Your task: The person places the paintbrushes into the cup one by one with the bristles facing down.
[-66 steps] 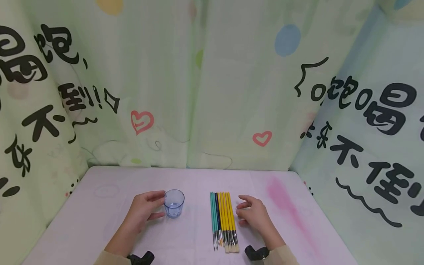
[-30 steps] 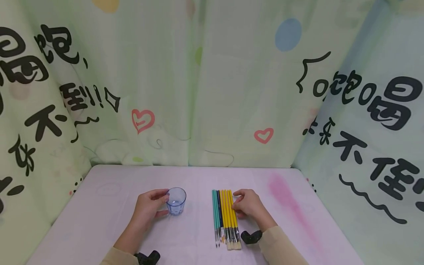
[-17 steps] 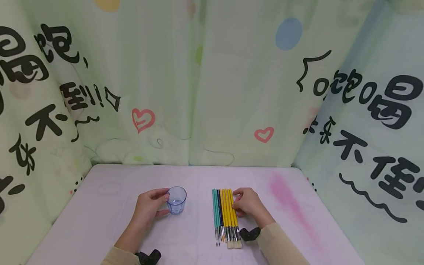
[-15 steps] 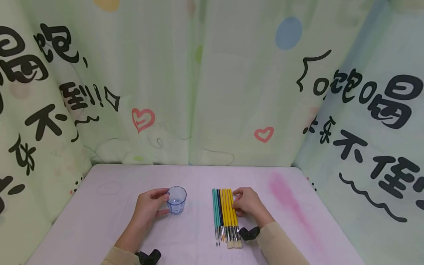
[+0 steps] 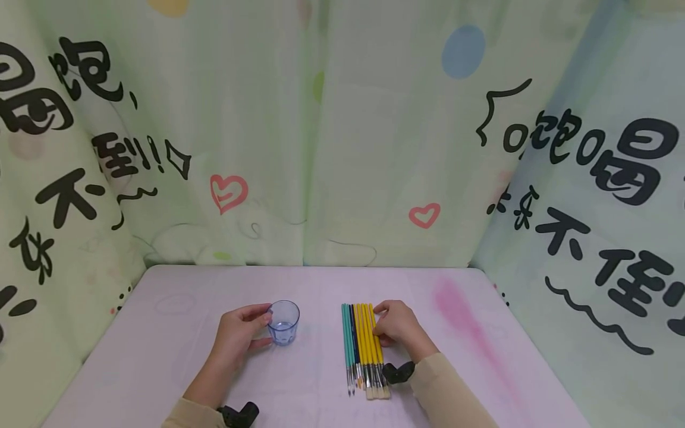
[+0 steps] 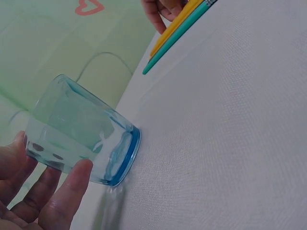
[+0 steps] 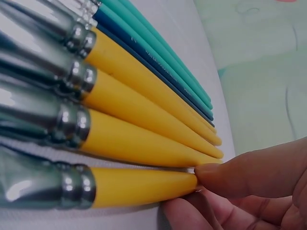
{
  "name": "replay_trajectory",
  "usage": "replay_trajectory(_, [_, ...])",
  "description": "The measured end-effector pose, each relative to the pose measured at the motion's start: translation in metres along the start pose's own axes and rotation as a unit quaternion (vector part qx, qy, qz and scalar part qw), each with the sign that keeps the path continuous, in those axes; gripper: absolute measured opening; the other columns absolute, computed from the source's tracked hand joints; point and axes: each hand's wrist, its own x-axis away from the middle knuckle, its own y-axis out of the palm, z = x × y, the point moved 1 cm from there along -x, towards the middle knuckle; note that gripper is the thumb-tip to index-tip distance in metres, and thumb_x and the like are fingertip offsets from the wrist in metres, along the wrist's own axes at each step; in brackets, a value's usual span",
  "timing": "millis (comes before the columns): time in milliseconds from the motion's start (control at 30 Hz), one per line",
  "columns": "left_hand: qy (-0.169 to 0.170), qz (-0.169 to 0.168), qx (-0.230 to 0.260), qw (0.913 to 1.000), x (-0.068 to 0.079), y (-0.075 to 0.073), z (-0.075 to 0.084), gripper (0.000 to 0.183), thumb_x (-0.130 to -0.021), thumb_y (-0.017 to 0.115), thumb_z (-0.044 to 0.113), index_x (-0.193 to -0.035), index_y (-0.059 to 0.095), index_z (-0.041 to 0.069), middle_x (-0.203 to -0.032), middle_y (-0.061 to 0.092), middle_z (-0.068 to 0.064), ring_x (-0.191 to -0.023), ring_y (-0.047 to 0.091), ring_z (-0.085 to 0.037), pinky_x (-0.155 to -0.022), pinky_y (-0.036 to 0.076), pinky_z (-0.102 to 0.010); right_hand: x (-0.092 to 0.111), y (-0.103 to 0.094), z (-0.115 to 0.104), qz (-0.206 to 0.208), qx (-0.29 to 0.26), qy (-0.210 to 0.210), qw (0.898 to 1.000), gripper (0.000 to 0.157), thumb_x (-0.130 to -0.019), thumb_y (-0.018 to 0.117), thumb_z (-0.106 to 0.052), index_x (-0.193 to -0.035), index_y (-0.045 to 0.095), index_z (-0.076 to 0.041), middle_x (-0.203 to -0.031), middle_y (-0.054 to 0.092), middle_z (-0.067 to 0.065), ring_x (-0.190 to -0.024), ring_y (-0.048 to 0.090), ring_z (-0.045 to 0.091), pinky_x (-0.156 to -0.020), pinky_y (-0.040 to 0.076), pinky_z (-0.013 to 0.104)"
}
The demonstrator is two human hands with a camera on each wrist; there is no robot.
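On the table, a clear bluish drinking glass point(image 5: 283, 324) stands upright. My left hand point(image 5: 235, 333) holds it from the left side, thumb and fingers around its wall in the left wrist view. To the right lies a row of paintbrushes, side by side, bristles toward me: teal paintbrushes point(image 5: 345, 339), dark blue ones point(image 5: 353, 342) and several yellow ones point(image 5: 367, 339). My right hand point(image 5: 397, 326) pinches the handle end of the outermost yellow paintbrush point(image 7: 144, 187) between thumb and fingers. That brush sits slightly apart from its neighbours in the right wrist view.
The table point(image 5: 316, 386) has a pale pinkish cover with a bright pink smear point(image 5: 465, 327) on its right part. Printed curtains point(image 5: 369, 148) hang behind it and along both sides. A dark wrist device point(image 5: 241, 415) shows at each sleeve.
My right hand has moved left from beside the brushes and taken hold of the outermost yellow paintbrush. My left hand stays at the glass. In the last half second hardly anything differs.
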Motion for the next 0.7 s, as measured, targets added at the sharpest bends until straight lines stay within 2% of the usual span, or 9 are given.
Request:
replay_trajectory(300, [-0.007,0.003,0.000,1.0000,-0.0013,-0.0001,-0.0004,0.034,-0.101,0.075,0.010,-0.135,0.073,0.002,-0.127,0.070,-0.018,-0.109,0.072,-0.024,-0.081,0.070,-0.045,-0.0032,0.0043,-0.0021,0.010,0.028,-0.005,1.000,0.047,-0.083,0.086,-0.006,-0.128,0.069,-0.006,-0.084,0.065,0.011,-0.054,0.062,0.017,-0.051,0.058,0.021])
replay_trajectory(500, [-0.006,0.005,-0.001,1.0000,-0.0004,-0.0008,0.0009,0.035,-0.101,0.075,0.010,-0.135,0.073,0.001,-0.129,0.070,-0.018,-0.110,0.072,-0.024,-0.082,0.070,-0.045,-0.0023,0.0059,-0.0040,0.018,0.040,-0.018,0.999,0.046,-0.084,0.083,-0.006,-0.128,0.070,-0.005,-0.083,0.065,0.010,-0.053,0.061,0.017,-0.050,0.057,0.021])
replay_trajectory(700, [-0.007,0.002,0.003,1.0000,-0.0006,0.0000,0.0006,0.034,-0.101,0.075,0.008,-0.134,0.073,0.001,-0.127,0.071,-0.018,-0.109,0.072,-0.024,-0.083,0.070,-0.046,-0.0026,0.0029,0.0026,0.000,-0.015,-0.011,1.000,0.047,-0.084,0.079,-0.003,-0.130,0.072,-0.008,-0.082,0.067,0.009,-0.054,0.059,0.018,-0.049,0.055,0.022])
